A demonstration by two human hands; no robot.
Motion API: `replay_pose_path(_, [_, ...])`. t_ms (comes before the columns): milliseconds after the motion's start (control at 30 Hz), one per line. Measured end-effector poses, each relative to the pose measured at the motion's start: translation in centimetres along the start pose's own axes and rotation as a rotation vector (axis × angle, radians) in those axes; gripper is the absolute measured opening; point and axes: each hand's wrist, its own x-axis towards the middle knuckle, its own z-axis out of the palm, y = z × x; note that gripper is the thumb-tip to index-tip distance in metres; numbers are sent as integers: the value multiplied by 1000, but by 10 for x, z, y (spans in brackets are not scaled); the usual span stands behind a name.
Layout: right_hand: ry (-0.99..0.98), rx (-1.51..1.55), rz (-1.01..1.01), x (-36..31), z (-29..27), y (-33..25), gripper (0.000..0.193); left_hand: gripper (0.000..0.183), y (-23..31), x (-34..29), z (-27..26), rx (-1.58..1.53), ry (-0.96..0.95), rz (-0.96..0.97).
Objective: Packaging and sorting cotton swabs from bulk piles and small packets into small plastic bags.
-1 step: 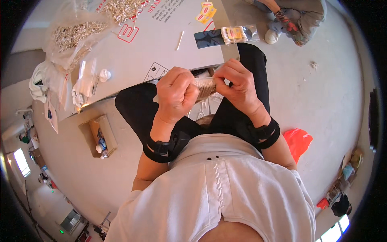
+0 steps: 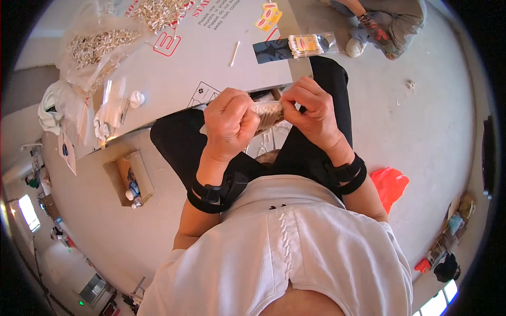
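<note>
My left hand point(image 2: 229, 124) and my right hand point(image 2: 313, 113) are held together over my lap, both closed on a small bundle of cotton swabs point(image 2: 268, 113). My left fist wraps one end of it. My right fingers pinch the other end. Black wrist straps sit on both my forearms. Just beyond my hands lies a flat grey cardboard sheet point(image 2: 211, 68). On the sheet rest a filled clear packet of swabs point(image 2: 311, 45) and a single loose swab point(image 2: 234, 52).
Clear bags of loose swabs point(image 2: 100, 45) are piled at the sheet's left end, with yellow labels point(image 2: 269, 15) at its far edge. A small open cardboard box point(image 2: 129, 176) stands on the floor to my left and a red plastic bag point(image 2: 390, 184) to my right. Another person point(image 2: 379, 21) sits at the upper right.
</note>
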Motion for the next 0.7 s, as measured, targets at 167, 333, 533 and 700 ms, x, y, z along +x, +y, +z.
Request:
replay_pose_path(167, [-3, 45, 171, -7, -7, -2, 9, 14, 2, 0, 5, -37, 41, -35])
replay_pose_path(333, [20, 412, 567, -18, -6, 8, 10, 9, 3, 4, 11, -197, 140, -158])
replay_pose_path(533, [-85, 809, 583, -13, 0, 3, 37, 7, -6, 5, 13, -397, 124, -356])
replay_pose_path(700, [135, 721, 514, -4, 8, 10, 6, 7, -9, 3, 15, -446, 54, -434])
